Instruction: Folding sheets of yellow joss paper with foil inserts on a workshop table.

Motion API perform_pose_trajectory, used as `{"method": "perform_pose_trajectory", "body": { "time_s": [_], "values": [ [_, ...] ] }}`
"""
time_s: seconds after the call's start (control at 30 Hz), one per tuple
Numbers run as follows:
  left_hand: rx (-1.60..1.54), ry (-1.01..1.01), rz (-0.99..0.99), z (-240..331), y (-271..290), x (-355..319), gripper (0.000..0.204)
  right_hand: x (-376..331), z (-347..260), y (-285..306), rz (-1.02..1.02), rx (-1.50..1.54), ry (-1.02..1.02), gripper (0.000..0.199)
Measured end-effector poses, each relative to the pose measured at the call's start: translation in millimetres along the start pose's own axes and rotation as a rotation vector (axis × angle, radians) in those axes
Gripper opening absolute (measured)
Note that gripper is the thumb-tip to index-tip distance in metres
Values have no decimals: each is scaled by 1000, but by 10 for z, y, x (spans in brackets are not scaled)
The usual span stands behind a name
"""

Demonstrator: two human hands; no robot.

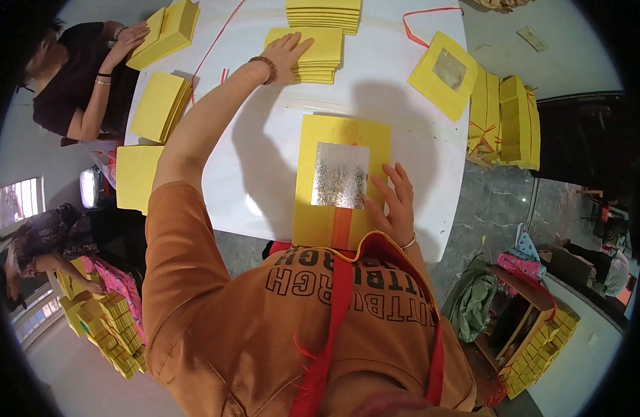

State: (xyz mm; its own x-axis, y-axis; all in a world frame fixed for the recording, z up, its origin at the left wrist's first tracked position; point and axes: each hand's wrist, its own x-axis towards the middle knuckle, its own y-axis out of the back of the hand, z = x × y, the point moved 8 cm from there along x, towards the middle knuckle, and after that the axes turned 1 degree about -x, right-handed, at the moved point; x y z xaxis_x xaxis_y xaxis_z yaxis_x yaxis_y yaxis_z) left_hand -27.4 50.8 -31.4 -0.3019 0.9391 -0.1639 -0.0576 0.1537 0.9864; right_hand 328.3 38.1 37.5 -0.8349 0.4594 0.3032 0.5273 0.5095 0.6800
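In front of me on the white table lies a yellow paper piece [306,174] with a shiny silver square [341,175] and an orange strip [341,226] below the square. My right hand [395,205] rests at its right edge, fingers apart, the fingertips near the silver square. My left arm reaches far forward. With fingers stretched out, my left hand [285,57] lies on the left part of a stack of yellow paper [323,52]. The underside of that hand is hidden.
Another yellow stack [323,14] stands behind. Several yellow bundles [159,108] line the table's left side, where a co-worker's hand [131,38] touches one. At the right, a yellow piece with a silver patch [438,87] overlaps the table edge, beside yellow bundles [507,121]. Red ribbon [410,31] lies nearby.
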Motion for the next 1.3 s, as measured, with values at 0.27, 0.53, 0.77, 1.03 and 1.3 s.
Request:
{"method": "perform_pose_trajectory", "body": {
  "time_s": [0.27,0.53,0.77,1.03,1.3],
  "values": [
    [-94,-36,127,126,349,-243,79,-145,-128,-93,-105,-82,117,37],
    [-483,-289,321,1433,742,-1925,47,-231,-57,-219,-111,-83,140,31],
    [-355,-355,255,2120,412,-2754,53,-158,-26,-222,-57,134,89,24],
    [-529,-378,378,2081,572,-2766,18,-197,161,-247,-141,430,10,27],
    [-746,-246,248,1915,512,-2621,13,-186,184,-256,-181,578,-89,48]
  ]
}}
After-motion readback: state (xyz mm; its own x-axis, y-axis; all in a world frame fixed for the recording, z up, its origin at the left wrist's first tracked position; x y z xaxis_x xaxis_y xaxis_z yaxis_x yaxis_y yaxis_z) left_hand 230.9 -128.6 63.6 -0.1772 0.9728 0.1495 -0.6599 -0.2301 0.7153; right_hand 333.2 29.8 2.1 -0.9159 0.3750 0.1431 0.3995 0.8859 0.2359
